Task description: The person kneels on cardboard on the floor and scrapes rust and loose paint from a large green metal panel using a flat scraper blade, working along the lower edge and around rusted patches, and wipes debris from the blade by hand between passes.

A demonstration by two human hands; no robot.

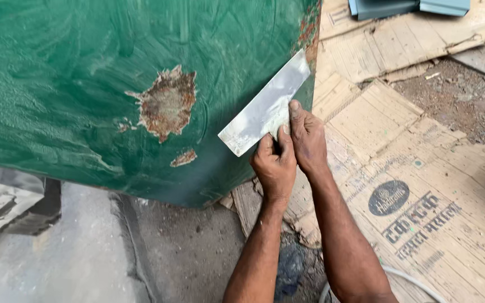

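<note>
Both hands on scraper against green panel.
Flattened brown cardboard point(422, 168), dark oval label at 4 o'clock; your left hand point(275, 165) and right hand point(308, 137) grip the scraper point(265, 106) on the green panel point(85, 84).

Both hands grip one flat metal scraper blade point(265, 105) against the green painted panel point(74, 84), near its right edge. The left hand point(275, 164) holds below the right hand point(305, 137). A rust patch point(166, 104) lies left of the blade. Flattened cardboard point(422, 168) covers the ground; the blade seems smeared with pale filler.
</note>
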